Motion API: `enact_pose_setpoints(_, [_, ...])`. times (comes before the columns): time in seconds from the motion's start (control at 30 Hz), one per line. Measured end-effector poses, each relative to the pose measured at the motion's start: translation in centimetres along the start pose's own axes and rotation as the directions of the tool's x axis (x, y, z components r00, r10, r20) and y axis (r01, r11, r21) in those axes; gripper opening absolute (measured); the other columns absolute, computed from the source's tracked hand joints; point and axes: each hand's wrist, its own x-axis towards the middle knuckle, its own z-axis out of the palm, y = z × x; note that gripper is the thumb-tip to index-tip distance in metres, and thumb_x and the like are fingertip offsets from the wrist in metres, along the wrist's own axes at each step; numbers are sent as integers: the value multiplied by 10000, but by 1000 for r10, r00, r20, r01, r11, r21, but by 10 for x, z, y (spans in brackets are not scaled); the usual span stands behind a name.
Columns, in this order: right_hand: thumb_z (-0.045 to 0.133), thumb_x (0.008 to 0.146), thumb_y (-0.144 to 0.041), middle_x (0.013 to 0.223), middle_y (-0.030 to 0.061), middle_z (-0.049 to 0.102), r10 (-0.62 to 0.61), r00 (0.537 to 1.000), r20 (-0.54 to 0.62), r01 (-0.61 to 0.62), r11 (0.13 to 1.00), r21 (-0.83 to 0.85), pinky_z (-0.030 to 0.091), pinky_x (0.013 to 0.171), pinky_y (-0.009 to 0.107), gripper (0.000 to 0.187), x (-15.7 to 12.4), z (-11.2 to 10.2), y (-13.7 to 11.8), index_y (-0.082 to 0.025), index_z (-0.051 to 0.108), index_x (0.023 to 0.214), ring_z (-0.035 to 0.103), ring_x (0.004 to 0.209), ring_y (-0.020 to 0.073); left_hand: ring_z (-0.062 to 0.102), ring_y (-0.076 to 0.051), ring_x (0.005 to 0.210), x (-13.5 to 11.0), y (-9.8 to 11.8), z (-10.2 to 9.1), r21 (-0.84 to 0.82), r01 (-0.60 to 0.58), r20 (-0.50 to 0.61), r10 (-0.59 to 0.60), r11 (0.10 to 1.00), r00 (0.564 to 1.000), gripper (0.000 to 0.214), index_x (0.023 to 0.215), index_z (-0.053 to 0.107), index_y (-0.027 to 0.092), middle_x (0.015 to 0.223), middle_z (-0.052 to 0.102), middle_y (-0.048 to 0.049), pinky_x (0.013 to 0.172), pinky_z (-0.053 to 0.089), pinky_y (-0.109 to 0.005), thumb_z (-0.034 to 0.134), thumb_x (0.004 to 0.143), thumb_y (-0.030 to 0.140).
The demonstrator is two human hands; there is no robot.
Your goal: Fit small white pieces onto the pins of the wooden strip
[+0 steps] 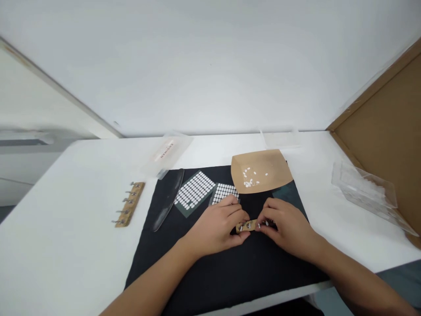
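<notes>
Wood shows between the two hands I follow from my remote seat: a narrow strip [253, 224] fitted with small metal clips [249, 225], over the black cloth [250, 272]. The left hand [225, 224] is closed on its left end, thumb on the near side, fingers on the far side. The right hand [287, 224] has thumb and fingertips drawn close at the strip's right part, where a small white piece [259, 225] shows; I cannot tell whether they pinch it. To work well here, I judge, the left grip should pin the strip against twisting while the right fingertips press lightly on one spot at a time. The strip's long axis runs left to right, its clips facing my camera, its right end hidden. Just beyond lies a card [194, 193] of white ovals, then a brown tray [274, 171] with loose ones. Well off to the left, a second strip [131, 206] points away from me, leaning rightward, with its clips jutting left.
</notes>
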Motion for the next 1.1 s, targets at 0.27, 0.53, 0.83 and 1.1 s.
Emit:
enact_pose_setpoints(0.27, [810, 926, -173, 939, -3, 670, 45, 999, -25, -46, 999, -6, 482, 780, 346, 97, -1, 3, -1, -242, 742, 926, 639, 874, 187, 598, -216, 871, -1, -1, 2, -12, -14, 0, 14, 1000, 1000, 102, 988, 662, 205, 847, 702, -16, 782, 514, -329, 742, 932, 235])
enact_pose_setpoints(0.53, [802, 923, -161, 932, 10, 677, 32, 999, -42, -33, 999, -10, 495, 777, 347, 104, 0, 7, -1, -240, 735, 907, 646, 880, 199, 601, -221, 878, -1, -1, 2, -9, -22, -6, 22, 1000, 1000, 105, 998, 657, 211, 855, 712, -20, 759, 506, -323, 736, 935, 240])
enact_pose_setpoints(0.83, [851, 878, -161, 961, 6, 704, 38, 999, 29, -37, 999, -8, 508, 791, 337, 168, -1, -10, -1, -249, 744, 972, 657, 906, 207, 585, -217, 857, -1, -1, 1, 4, -20, 13, 20, 1000, 1000, 104, 991, 653, 208, 849, 698, -14, 758, 494, -326, 735, 929, 228])
enact_pose_setpoints(1.1, [769, 897, -126, 873, -8, 725, 75, 997, 4, -75, 997, -30, 487, 758, 341, 124, 0, -11, 1, -245, 737, 887, 661, 852, 199, 596, -224, 875, -1, -1, 1, 16, -16, 18, 16, 1000, 1000, 111, 1002, 662, 208, 845, 698, -22, 761, 507, -326, 733, 920, 235])
